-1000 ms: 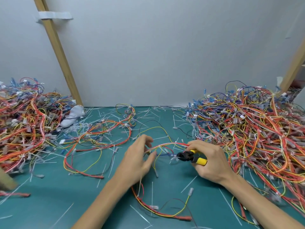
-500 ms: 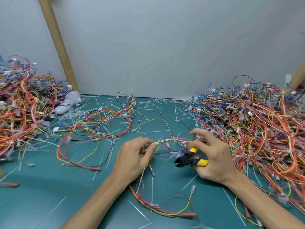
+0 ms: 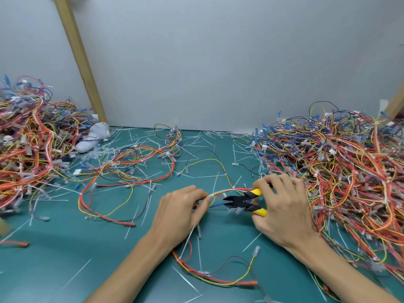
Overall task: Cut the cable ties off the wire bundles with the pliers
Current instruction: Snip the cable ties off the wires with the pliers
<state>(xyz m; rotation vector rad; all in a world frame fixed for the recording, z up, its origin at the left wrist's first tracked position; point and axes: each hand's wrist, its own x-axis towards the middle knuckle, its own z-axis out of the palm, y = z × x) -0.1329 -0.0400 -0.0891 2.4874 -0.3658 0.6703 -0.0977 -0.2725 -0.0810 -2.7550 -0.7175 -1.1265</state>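
Yellow-handled pliers (image 3: 240, 202), seemingly parted, nearer wire bundle (image 3: 227, 190) pinched by left hand (image 3: 179, 212).

One wide-angle camera sits on the person's head, facing forward and down at the teal-green table mat (image 3: 54, 254), close above the left hand (image 3: 179, 212) and right hand (image 3: 284, 212) at lower centre; the plain grey wall (image 3: 218, 62) fills the upper half.

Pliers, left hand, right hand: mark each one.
pliers (image 3: 239, 202), head view, on the black pivot head.
left hand (image 3: 179, 209), head view, on the back of the hand.
right hand (image 3: 284, 206), head view, on the back of the hand.
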